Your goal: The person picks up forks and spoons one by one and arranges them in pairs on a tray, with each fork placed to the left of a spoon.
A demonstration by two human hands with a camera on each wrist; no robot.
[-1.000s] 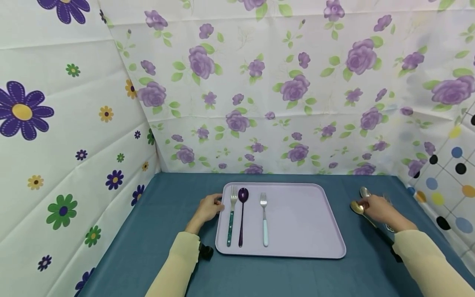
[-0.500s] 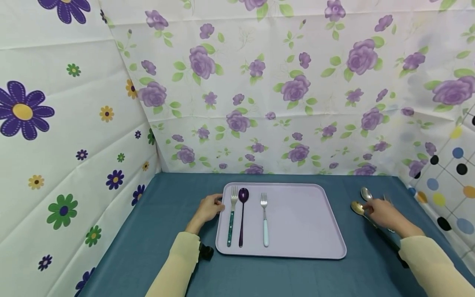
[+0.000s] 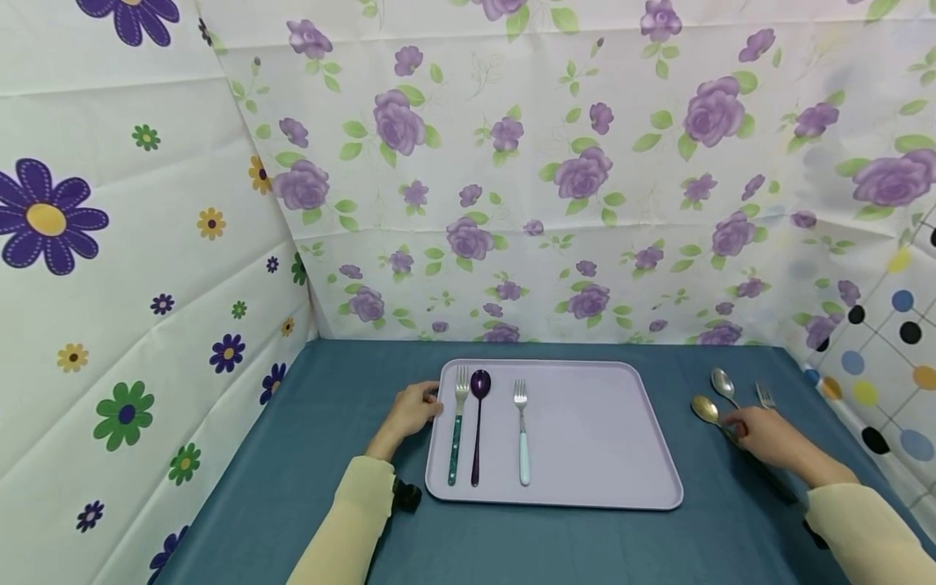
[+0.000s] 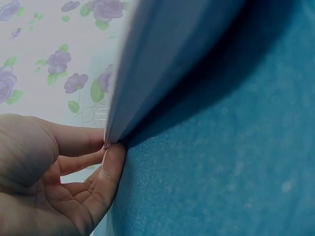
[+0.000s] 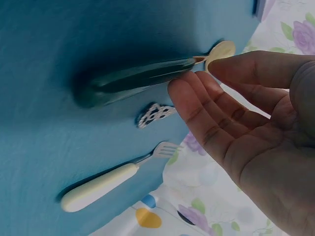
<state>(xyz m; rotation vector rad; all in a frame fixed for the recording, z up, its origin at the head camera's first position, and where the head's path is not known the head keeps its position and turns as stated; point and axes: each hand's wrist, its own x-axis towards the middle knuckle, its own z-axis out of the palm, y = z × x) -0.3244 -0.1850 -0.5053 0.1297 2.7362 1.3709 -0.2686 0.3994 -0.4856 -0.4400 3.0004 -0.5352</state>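
Note:
My left hand [image 3: 411, 408] pinches the left rim of the lilac tray [image 3: 585, 439]; in the left wrist view its thumb and fingers [image 4: 113, 160] meet at the tray's edge. Lying on the tray are a green-handled fork [image 3: 455, 439], a purple spoon [image 3: 478, 422] and a pale-blue-handled fork [image 3: 522, 447]. At the right, my right hand [image 3: 764, 435] is over a gold spoon [image 3: 705, 409] with a dark green handle [image 5: 142, 76]. Its fingers are slightly bent beside the handle near the neck, and I see no firm grip.
A silver spoon [image 3: 722, 382] with a patterned handle [image 5: 153, 114] lies beside the gold one. Farther right lies a fork [image 3: 764, 396] with a cream handle [image 5: 101, 189]. Floral cloth walls [image 3: 512, 203] stand around the blue tabletop [image 3: 344, 374].
My right hand has moved right and nearer to me, along the gold spoon, uncovering more of the silver spoon and the fork at right. The left hand and tray have stayed put.

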